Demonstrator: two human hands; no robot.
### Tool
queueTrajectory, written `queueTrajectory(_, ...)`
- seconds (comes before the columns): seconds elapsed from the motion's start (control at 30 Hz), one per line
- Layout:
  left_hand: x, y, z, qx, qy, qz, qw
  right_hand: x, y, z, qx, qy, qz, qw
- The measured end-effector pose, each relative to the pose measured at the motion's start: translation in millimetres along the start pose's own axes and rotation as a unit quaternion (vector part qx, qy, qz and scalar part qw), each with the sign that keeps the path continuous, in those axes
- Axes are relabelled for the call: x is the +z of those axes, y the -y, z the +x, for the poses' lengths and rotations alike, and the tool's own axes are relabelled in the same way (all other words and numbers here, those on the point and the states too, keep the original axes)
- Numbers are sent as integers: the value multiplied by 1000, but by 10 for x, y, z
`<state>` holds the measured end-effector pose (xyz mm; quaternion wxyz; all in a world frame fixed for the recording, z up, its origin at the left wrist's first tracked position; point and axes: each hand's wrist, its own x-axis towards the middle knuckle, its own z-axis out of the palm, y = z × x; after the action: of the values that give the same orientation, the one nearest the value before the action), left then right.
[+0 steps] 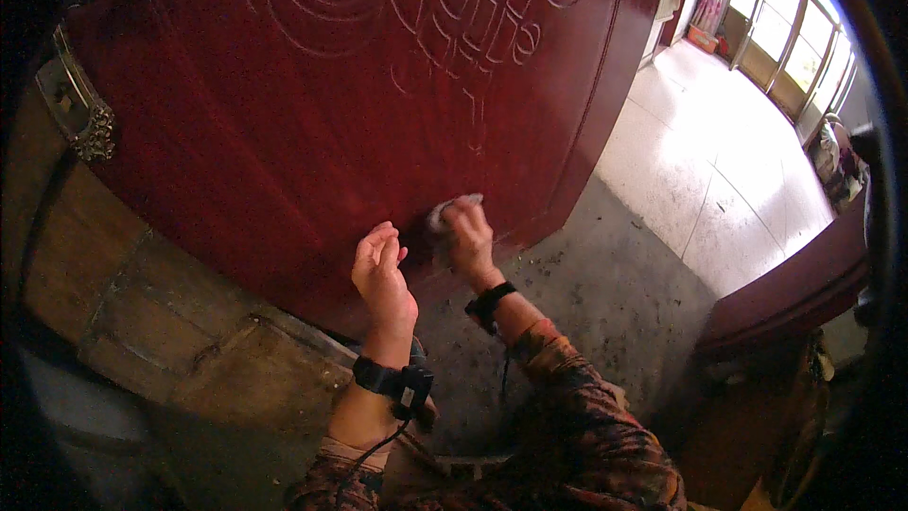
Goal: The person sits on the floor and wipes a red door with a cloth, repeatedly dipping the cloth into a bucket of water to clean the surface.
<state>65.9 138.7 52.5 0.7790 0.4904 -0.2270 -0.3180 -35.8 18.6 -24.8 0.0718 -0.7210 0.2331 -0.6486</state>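
A dark red door panel [284, 156] with carved curved lines fills the view before me. My right hand [469, 238] grips a whitish cloth [443, 215] against the panel's lower part; motion blurs the cloth and fingers, so its shape is unclear. To its left, my left hand [383, 273] is raised close to the panel with fingers loosely bent and nothing visible in it. Whether its fingertips touch the panel cannot be told. Each wrist carries a black strap; a small black device [415, 390] and cable sit at the left one.
An ornate metal door handle [81, 103] is at the left edge of the panel. Worn stone-like paving [156, 326] lies at lower left. Grey floor with dark debris [603, 284] meets bright floor tiles [709, 149]. Another dark red panel [787, 284] stands at right.
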Motion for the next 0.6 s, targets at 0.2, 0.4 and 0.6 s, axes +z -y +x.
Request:
queueTrajectory(0.2,-95,-9,44,43,10,20,999,-270,-342,1493,102,-292,-81,947)
queueTrajectory(0.4,-2,8,46,35,-12,4,999,154,-147,579,-13,-200,-120,972)
queueTrajectory(0.6,0,-12,27,60,1,25,998,-131,-121,358,292,-197,49,935)
